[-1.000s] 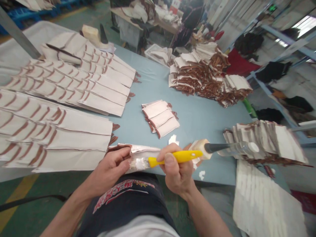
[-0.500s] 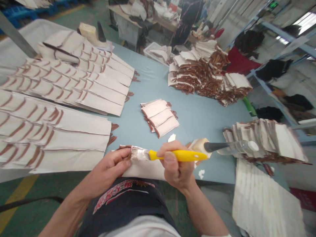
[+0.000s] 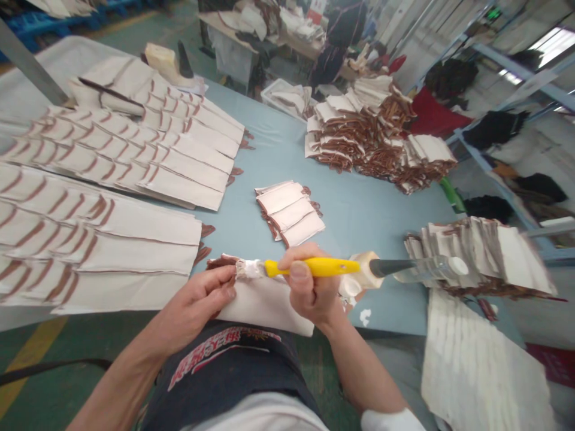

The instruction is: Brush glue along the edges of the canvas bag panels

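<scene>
My right hand (image 3: 314,290) is closed round the yellow handle of a paintbrush (image 3: 330,267). The brush lies nearly level, and its white-smeared bristles touch the upper edge of a white fabric piece with brown edging (image 3: 265,302). My left hand (image 3: 202,299) pinches the brown left end of that piece, close to the bristles. The piece lies at the table's near edge, partly hidden by both hands. Just beyond my hands lies a small bundle of similar white and brown pieces (image 3: 291,212).
Overlapping rows of white pieces (image 3: 139,239) cover the left of the blue-grey table (image 3: 359,215). Stacks (image 3: 359,131) stand at the far right, another pile (image 3: 480,251) nearer. A cream block (image 3: 369,269) with a dark rod is beside my right hand. A person (image 3: 339,39) stands beyond.
The brush and my right hand have moved slightly left and up. The fabric piece shows more of its white face; my left hand has shifted a little left and still pinches it.
</scene>
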`<state>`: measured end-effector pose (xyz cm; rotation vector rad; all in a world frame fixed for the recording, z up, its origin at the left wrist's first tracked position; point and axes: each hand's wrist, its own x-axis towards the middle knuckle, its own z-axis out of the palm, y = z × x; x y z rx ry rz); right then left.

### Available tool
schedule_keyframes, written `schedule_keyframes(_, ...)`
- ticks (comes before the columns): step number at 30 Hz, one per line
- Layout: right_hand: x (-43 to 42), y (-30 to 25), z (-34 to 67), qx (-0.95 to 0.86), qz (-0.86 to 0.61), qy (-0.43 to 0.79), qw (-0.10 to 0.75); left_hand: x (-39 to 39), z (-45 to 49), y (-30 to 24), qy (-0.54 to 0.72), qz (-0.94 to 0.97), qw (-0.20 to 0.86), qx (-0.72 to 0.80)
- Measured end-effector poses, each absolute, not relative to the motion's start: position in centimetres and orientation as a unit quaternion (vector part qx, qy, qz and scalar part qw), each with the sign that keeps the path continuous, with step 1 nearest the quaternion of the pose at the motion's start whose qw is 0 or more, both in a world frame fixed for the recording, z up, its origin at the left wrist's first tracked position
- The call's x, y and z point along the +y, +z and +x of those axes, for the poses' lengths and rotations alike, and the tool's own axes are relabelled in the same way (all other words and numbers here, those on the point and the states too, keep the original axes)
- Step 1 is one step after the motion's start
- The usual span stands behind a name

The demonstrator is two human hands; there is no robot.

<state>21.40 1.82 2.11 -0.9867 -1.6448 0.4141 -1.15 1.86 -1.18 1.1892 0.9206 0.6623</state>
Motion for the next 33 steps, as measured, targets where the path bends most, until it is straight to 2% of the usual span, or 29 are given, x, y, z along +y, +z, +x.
schedule_keyframes(7, 3.4, 1.3, 20.0, -0.723, -0.406, 0.085, 0.552, 2.1, -0.7, -1.3, 0.319, 0.391, 0.759, 0.411)
schedule_keyframes(16, 2.7, 1.6, 22.9, -0.807, -0.284, 0.048, 0.515, 1.6, -0.1, -0.2, 0.33, 0.341, 0.767, 0.432)
schedule_keyframes(24, 0.6, 2.8, 23.8, -0.742, -0.362, 0.019, 0.564, 1.6, -0.6, -1.4, 0.362, 0.384, 0.712, 0.463)
schedule_keyframes(29, 1.0, 2.1, 22.3, -0.778, -0.348, 0.028, 0.522, 1.6, 0.0, -1.7, 0.346, 0.482, 0.656, 0.466)
schedule_keyframes(33, 1.3, 1.9, 19.9, -0.779, -0.3, 0.038, 0.549, 1.6, 1.0, -1.1, 0.327, 0.555, 0.597, 0.478)
